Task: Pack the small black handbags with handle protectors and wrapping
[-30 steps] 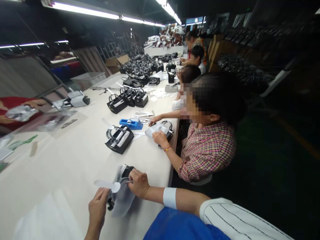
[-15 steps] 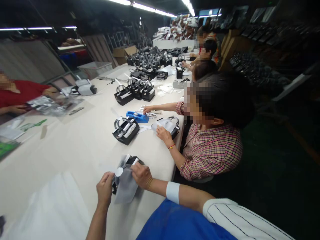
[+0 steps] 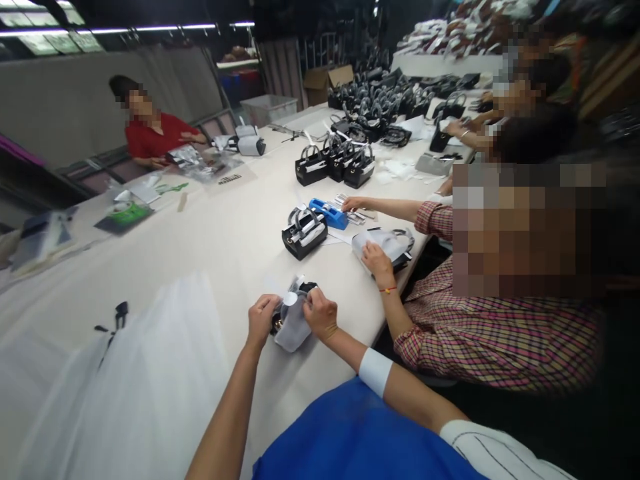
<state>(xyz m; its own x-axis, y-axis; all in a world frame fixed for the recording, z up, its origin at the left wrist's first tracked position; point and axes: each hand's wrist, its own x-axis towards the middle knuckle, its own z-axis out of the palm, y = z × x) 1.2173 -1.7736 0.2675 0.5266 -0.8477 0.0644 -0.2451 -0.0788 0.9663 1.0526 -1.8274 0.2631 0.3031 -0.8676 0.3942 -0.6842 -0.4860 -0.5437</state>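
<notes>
In the head view, a small black handbag stands near the table's right edge, largely covered by a thin whitish wrapping sheet. A round white piece shows at the top of the sheet, between my hands. My left hand is closed, pinching the wrapping at the bag's left side. On the other side my right hand is closed on the sheet, close to the bag's top. The fingertips of both hands are partly hidden.
A wrapped black handbag and a blue tape dispenser stand ahead. A co-worker's hand holds another bag at right. White sheets are piled at left. Several handbags stand farther back; a person in red sits opposite.
My view has turned left, so the scene sits farther right. The wrapping sheet now lies closer around the handbag, with both hands still holding it.
</notes>
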